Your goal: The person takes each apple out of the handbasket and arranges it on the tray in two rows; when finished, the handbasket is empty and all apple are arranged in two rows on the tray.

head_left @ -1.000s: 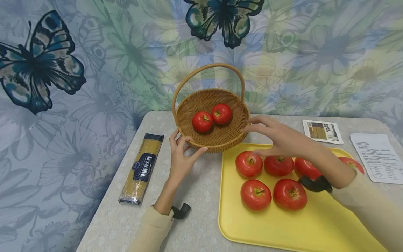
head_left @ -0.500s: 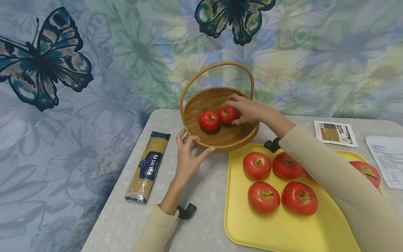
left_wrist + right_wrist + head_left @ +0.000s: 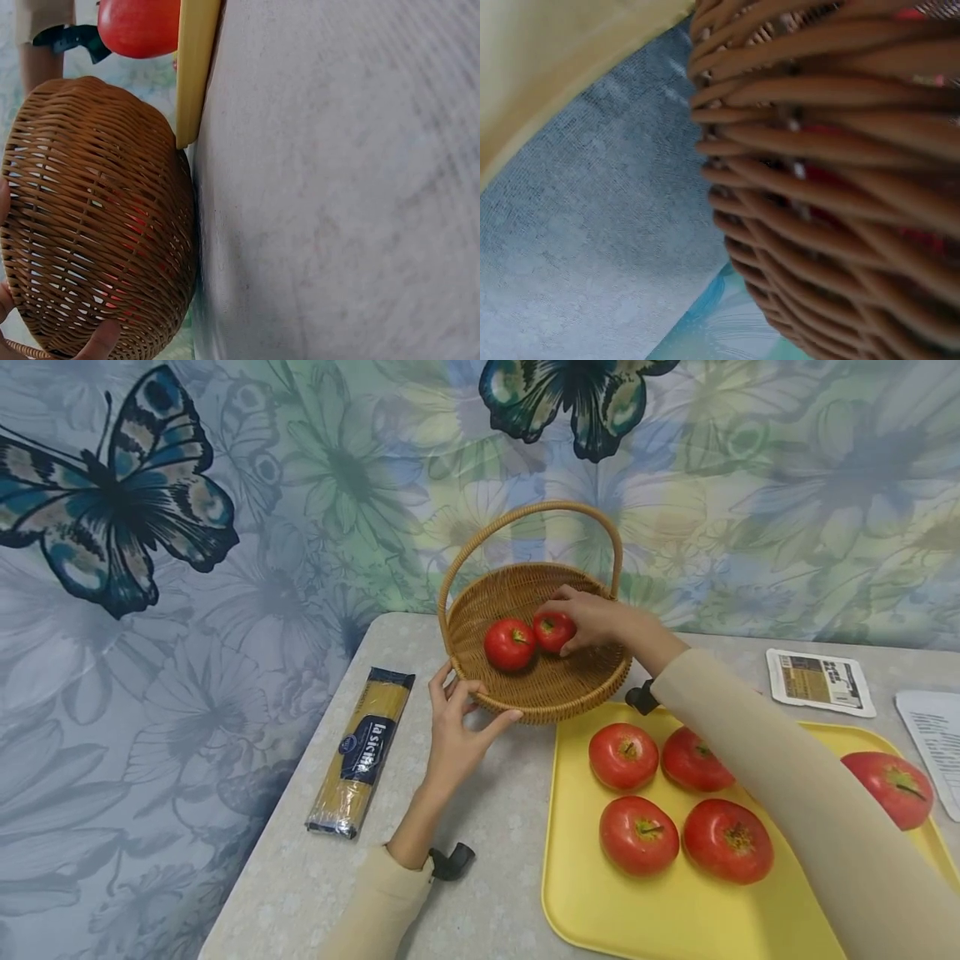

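Centre frame: right hand (image 3: pixel 600 618) fingers curled round a tomato (image 3: pixel 553 631) inside the basket (image 3: pixel 551 693); left hand (image 3: pixel 457 735) pinches the rim — advise firm bracing, gentle grip, avoiding the neighbouring tomato (image 3: pixel 509 643).

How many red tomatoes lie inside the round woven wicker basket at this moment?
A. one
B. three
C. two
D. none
C: the head view shows two red tomatoes in the round woven wicker basket, one lying free and one under the fingers of the right hand; the other tomatoes lie on the yellow plastic tray.
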{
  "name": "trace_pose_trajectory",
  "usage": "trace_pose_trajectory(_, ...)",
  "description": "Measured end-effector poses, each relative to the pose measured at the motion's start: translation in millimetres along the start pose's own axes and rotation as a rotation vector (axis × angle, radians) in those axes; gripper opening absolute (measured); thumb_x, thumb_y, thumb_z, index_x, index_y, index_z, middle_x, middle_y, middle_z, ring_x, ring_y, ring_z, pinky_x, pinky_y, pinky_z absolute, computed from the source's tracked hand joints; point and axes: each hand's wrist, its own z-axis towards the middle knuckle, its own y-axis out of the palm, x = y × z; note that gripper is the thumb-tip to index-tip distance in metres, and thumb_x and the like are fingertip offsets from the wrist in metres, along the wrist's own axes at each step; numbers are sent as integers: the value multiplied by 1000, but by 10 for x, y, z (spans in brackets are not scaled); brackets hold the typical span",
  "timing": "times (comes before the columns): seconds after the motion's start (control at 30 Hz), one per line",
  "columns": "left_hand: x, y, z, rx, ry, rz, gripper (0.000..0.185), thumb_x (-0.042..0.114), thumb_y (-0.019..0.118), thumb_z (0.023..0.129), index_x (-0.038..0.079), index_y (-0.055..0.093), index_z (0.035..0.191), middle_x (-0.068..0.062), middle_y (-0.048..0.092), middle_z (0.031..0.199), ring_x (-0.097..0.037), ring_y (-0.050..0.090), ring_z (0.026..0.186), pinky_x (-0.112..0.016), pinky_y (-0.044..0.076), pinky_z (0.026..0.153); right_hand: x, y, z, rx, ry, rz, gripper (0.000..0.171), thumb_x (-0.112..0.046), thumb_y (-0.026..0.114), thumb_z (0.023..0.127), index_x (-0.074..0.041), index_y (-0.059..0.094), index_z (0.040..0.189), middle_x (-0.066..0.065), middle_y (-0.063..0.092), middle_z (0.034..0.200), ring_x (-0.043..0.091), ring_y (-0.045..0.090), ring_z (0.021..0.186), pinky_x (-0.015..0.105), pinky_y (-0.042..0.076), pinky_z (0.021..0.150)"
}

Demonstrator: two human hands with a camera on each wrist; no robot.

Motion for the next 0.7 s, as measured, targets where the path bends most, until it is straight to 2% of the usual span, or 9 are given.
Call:
trace_pose_trajectory(0.23, -10, 23, -3, -5, -2, -13, 43, 15, 83, 79, -4, 53, 103, -26, 15, 154, -44, 34, 139, -51, 52, 92, 10, 22, 39, 10, 32, -60, 67, -15, 84, 78, -18, 51, 136, 20, 40, 137, 46, 44, 126, 58, 43, 101)
trace_pose_trajectory(0.43, -236, 95, 33, -2, -2, -9, 48, 20, 85, 77, -3, 54, 105, -24, 14, 156, -45, 33, 140, -55, 51, 93, 24, 15, 25, 65, 4, -90, 63, -17, 85, 76, -17, 54, 132, 19, 45, 127, 45, 50, 116, 57, 46, 96)
trace_pose_trajectory(0.53, -337, 107, 41, 3, -2, -5, 48, 24, 85, 77, 1, 55, 105, -19, 13, 157, -42, 33, 140, -55, 51, 93, 17, -4, -7, 116, -30, -81, 63, -18, 86, 75, -16, 55, 130, 19, 47, 125, 44, 52, 111, 56, 46, 95)
trace_pose_trajectory(0.7, -388, 83, 42, 14, 1, -18, 45, 30, 85, 76, 8, 56, 103, -13, 15, 157, -37, 36, 139, -53, 52, 92, -62, -114, -185, 249, -102, 1, 65, -17, 87, 72, -15, 57, 130, 17, 50, 127, 38, 52, 113, 54, 46, 97)
